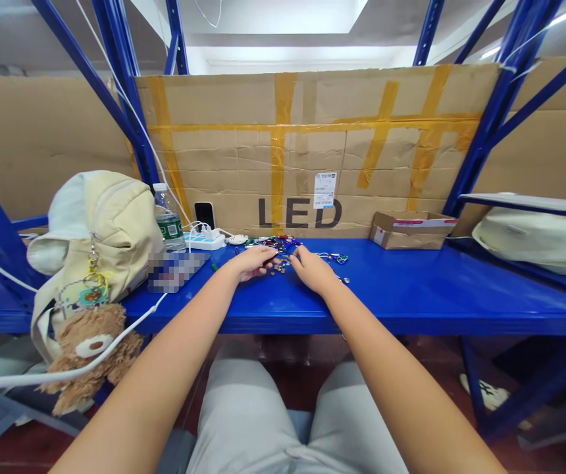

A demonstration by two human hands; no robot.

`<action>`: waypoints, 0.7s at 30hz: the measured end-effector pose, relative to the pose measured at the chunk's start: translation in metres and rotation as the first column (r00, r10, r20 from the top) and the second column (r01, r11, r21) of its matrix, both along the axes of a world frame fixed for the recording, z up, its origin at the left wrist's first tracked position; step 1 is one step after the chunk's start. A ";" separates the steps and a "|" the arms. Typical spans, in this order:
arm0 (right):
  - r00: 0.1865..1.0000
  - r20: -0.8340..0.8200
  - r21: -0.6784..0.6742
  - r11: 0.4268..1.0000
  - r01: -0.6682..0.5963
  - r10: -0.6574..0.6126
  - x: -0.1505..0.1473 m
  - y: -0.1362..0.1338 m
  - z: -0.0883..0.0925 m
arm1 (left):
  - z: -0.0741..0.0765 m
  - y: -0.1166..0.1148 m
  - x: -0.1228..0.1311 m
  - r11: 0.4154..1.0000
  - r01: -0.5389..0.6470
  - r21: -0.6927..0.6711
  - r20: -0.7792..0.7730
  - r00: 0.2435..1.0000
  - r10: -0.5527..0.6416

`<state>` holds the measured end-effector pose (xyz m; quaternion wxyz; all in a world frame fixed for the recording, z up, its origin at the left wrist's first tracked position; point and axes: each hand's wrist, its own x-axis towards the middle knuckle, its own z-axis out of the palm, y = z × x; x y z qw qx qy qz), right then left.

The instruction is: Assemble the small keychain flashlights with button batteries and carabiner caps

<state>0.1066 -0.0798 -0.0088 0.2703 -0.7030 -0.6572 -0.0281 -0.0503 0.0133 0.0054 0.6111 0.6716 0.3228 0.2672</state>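
Blue steel shelf [411,296] served as the work surface, backed by a taped cardboard sheet [307,151] printed "LED". Items are listed left to right. A cream cloth bag [100,230] sat at the far left, with a brown plush bear [88,352] hanging below it. A plastic water bottle [168,220] stood just right of the bag, beside an upright black phone [205,214] and a white power strip [205,241] with cables plugged in. A pixelated flat object [174,271], unreadable, lay in front of the strip.

The left hand [252,262] was palm down and partly closed, its fingers curled over the left edge of a scattered group of small metal rings [279,265]. The right hand [314,271] was also palm down and partly closed, at the right edge of the group, close to the left hand. Whether either hand grasped a ring could not be determined.

Coloured key clips [336,258] lay right of the hands. Further right stood an open cardboard box [410,230], then a pale fabric bag [534,242].
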 end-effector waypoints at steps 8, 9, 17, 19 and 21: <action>0.999 -0.047 -0.002 1.000 -0.004 0.004 0.006 0.001 -0.001 | 0.024 0.034 0.033 0.958 -0.241 -0.153 0.128 0.957 0.261; 0.999 -0.052 0.001 1.000 -0.009 0.009 0.006 0.002 -0.001 | 0.026 0.039 0.038 0.955 -0.281 -0.101 0.167 0.941 0.294; 1.000 -0.010 -0.014 1.000 0.023 -0.024 0.008 0.000 0.000 | 0.009 0.062 -0.022 0.702 -0.122 0.701 -0.213 0.904 0.370; 0.999 0.012 -0.011 0.999 0.034 -0.034 0.008 0.000 0.000 | 0.005 0.065 -0.043 0.595 0.103 0.797 -0.422 0.801 0.426; 0.999 0.024 0.005 1.000 0.030 -0.030 0.009 0.000 0.000 | 0.002 0.066 -0.052 0.569 0.227 0.790 -0.523 0.733 0.434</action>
